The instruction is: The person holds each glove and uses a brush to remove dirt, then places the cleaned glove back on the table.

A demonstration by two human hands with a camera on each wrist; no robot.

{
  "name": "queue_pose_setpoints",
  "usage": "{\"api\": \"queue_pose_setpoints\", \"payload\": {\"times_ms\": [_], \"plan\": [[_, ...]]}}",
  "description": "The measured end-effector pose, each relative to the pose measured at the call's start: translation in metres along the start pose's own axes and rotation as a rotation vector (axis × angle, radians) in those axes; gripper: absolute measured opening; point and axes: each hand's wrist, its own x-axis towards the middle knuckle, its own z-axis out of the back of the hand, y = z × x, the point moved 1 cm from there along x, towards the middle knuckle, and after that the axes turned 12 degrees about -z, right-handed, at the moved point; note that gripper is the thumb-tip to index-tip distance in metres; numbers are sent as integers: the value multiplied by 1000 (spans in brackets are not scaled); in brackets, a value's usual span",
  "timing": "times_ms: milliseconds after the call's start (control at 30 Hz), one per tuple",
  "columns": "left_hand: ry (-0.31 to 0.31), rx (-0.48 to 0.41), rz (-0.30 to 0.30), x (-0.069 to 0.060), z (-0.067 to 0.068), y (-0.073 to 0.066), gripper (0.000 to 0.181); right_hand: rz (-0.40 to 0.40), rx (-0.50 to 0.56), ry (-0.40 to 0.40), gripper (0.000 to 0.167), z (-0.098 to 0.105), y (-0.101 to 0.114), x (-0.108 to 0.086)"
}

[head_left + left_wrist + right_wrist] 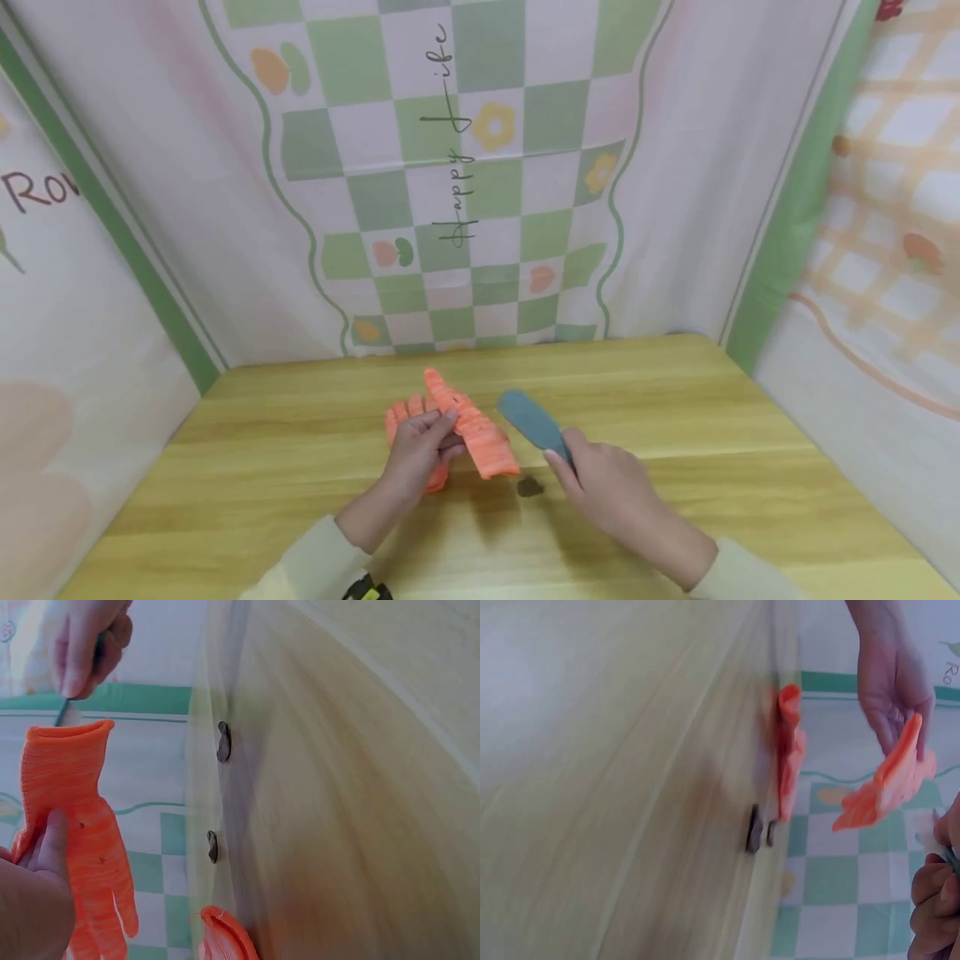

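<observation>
My left hand (422,450) pinches an orange knitted glove (480,437) by its side, raised above the table. In the left wrist view small dark specks show on this glove (79,840), its cuff turned towards the other hand. A second orange glove (437,477) lies on the table behind and below the left hand. My right hand (611,483) grips the handle of a blue-grey tool with a long, rounded, flat head (531,417). The head is apart from the raised glove; its underside is hidden in the head view.
A dark brown clump (530,486) lies on the wooden table (637,383) between the hands; the wrist views show two such dark pieces (224,742). Patterned cloth (487,183) hangs behind and at both sides. A black and yellow object (367,588) shows at the bottom edge.
</observation>
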Motion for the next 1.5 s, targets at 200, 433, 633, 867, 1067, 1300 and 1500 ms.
{"api": "queue_pose_setpoints", "payload": {"times_ms": [200, 433, 633, 867, 1067, 1300, 1500], "plan": [[16, -3, -12, 0, -2, 1, 25, 75, 65, 21, 24, -5, 18, -3], [23, -20, 5, -1, -3, 0, 30, 122, 40, 18, 23, -16, 23, -5], [12, -37, 15, -3, -3, -1, 26, 123, 26, -3, 21, -19, 19, -6], [-39, -43, 26, -1, -5, 1, 23, 104, 3, 18, 21, -16, 13, -6], [-50, -77, 14, -1, -6, 1, 20, 40, -43, 49, 21, -16, -2, -8], [-84, -67, -8, 2, -2, -6, 26, -112, -87, 92, 21, -9, -28, -13], [-42, -49, 22, 1, -1, -1, 22, -56, -32, 19, 25, 1, -16, -5]]}}
